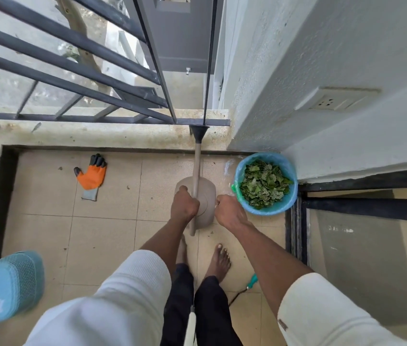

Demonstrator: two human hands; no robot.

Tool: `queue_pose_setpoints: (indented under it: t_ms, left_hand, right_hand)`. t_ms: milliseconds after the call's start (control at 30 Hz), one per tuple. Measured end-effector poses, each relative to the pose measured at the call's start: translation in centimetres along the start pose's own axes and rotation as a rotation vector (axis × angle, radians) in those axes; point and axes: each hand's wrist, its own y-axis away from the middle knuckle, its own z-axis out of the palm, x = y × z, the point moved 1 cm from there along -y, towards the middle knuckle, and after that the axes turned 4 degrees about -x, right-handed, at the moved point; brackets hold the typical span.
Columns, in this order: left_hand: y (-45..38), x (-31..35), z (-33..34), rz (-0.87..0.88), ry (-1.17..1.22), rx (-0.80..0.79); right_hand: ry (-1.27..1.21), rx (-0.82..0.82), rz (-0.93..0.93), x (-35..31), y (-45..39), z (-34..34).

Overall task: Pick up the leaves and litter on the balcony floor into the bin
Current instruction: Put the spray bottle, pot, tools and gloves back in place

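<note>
Left hand (183, 204) grips one dustpan (198, 196); one bin (265, 211), one glove (91, 177).

One blue bin (290, 188) of green leaves (263, 183). One orange work glove (91, 177). One beige dustpan (207, 196). One teal slipper (7, 285). Two hands: left hand (184, 204), right hand (227, 208). Two bare feet. One wall socket (334, 101). One green-handled tool (251, 283).

Smooth matt beige plastic dustpan (205, 196) at centre, blue plastic-lined bin (289, 171) at three o'clock, orange fabric glove (92, 177) with dark rubbery fingertips at nine o'clock, glossy floor tiles (102, 236), dark painted metal railing (72, 58) at eleven o'clock
</note>
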Motion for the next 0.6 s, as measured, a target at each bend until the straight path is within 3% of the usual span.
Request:
queue_pose_setpoints:
  t_ms: [367,600]
  left_hand:
    - [19.5,8.1,-10.5,0.133,-0.248,-0.073]
    - [32.3,11.6,-13.7,0.242,-0.321,-0.024]
  right_hand:
    - [-0.009,0.004,-0.051,-6.4,18.3,-10.7]
    - [-0.084,0.142,-0.028,-8.8,30.2,-14.7]
